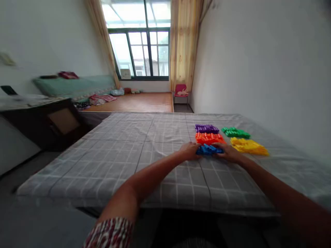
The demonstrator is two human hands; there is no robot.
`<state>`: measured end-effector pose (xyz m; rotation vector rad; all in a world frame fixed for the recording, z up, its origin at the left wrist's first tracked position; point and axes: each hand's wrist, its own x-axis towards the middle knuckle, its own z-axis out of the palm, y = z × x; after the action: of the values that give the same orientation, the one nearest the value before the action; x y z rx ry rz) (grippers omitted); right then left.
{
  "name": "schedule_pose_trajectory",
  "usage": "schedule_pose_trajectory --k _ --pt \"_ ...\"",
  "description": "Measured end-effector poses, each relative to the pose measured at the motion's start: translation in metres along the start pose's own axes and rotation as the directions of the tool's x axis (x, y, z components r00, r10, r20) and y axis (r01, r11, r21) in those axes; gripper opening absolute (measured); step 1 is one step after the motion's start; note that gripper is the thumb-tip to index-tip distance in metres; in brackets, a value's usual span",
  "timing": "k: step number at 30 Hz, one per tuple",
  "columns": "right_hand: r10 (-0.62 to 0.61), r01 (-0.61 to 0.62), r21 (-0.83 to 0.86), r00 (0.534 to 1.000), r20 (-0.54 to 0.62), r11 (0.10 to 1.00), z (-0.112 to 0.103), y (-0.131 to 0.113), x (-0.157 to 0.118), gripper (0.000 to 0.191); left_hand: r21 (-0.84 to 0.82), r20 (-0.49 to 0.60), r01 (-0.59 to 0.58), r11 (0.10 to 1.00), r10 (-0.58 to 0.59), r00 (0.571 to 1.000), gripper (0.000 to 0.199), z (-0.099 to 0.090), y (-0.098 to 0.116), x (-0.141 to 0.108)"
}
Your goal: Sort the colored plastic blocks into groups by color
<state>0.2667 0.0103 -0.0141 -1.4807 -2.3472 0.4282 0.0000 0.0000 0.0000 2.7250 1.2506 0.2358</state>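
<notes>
A row of small blue plastic pieces [209, 149], packed side by side, lies on the checked grey cloth [124, 155]. My left hand [190, 151] presses on its left end, and my right hand [227, 152] grips the right end, so the row is held between them. Just beyond the blue row sits a similar orange row [209, 138], with a purple row [206, 128] behind that. Right of my right hand lies a yellow group [248, 146], and a green group [235, 132] is farther back. The pieces are too small and blurred to tell their exact kind.
The cloth covers a wide table or bed surface whose front edge runs below my arms. A white wall [263, 62] borders the right side. Beyond are a wooden platform [144, 101], a red chair [181, 90] and a window. A dark cabinet [46, 125] stands at left.
</notes>
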Motion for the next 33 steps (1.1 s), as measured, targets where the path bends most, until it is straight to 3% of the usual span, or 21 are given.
schedule_pose_trajectory --k 4,7,9,11,13,17,19,21,24,26,29,33 --pt "-0.126 0.126 0.017 0.992 -0.007 0.992 0.030 -0.046 0.039 0.047 -0.018 -0.012 0.088 0.996 -0.088 0.996 0.057 -0.009 -0.037 -0.018" --pt "-0.172 0.173 0.039 0.985 -0.028 0.984 0.052 -0.087 0.076 0.042 -0.100 -0.057 0.204 0.974 -0.210 0.976 0.050 -0.016 -0.077 -0.039" --pt "-0.171 0.173 0.044 0.984 -0.046 0.984 0.065 -0.115 0.102 0.040 -0.226 -0.116 0.292 0.929 -0.323 0.939 0.048 -0.019 -0.107 -0.055" --pt "-0.156 0.160 0.068 0.986 -0.056 0.985 0.076 -0.139 0.124 0.041 -0.390 -0.186 0.350 0.852 -0.445 0.876 0.050 -0.021 -0.134 -0.071" --pt "-0.135 0.143 0.143 0.989 -0.063 0.979 0.085 -0.156 0.138 0.044 -0.535 -0.245 0.308 0.787 -0.493 0.835 0.055 -0.022 -0.154 -0.083" --pt "-0.073 0.113 0.488 0.992 -0.100 0.866 0.088 -0.166 0.147 0.051 -0.799 -0.278 0.048 0.599 -0.439 0.855 0.062 -0.024 -0.163 -0.090" --pt "-0.020 0.109 0.630 0.989 -0.146 0.769 0.077 -0.158 0.145 0.055 -0.870 -0.271 -0.035 0.491 -0.418 0.867 0.063 -0.025 -0.157 -0.088" --pt "0.036 0.138 0.656 0.969 -0.245 0.742 0.057 -0.140 0.141 0.057 -0.875 -0.293 -0.062 0.480 -0.424 0.857 0.061 -0.027 -0.150 -0.085" --pt "0.137 0.133 0.534 0.890 -0.436 0.835 0.017 -0.096 0.130 0.056 -0.839 -0.356 -0.051 0.542 -0.475 0.805 0.058 -0.028 -0.145 -0.083" --pt "0.229 0.011 0.442 0.843 -0.487 0.897 -0.005 -0.058 0.116 0.059 -0.818 -0.384 -0.032 0.574 -0.504 0.774 0.058 -0.027 -0.146 -0.082" --pt "0.380 -0.225 0.380 0.833 -0.402 0.897 -0.021 -0.005 0.091 0.068 -0.791 -0.380 0.020 0.612 -0.515 0.768 0.057 -0.025 -0.149 -0.082" --pt "0.434 -0.374 0.304 0.887 -0.159 0.876 -0.020 0.032 0.070 0.087 -0.742 -0.328 0.086 0.665 -0.472 0.818 0.058 -0.020 -0.153 -0.082"
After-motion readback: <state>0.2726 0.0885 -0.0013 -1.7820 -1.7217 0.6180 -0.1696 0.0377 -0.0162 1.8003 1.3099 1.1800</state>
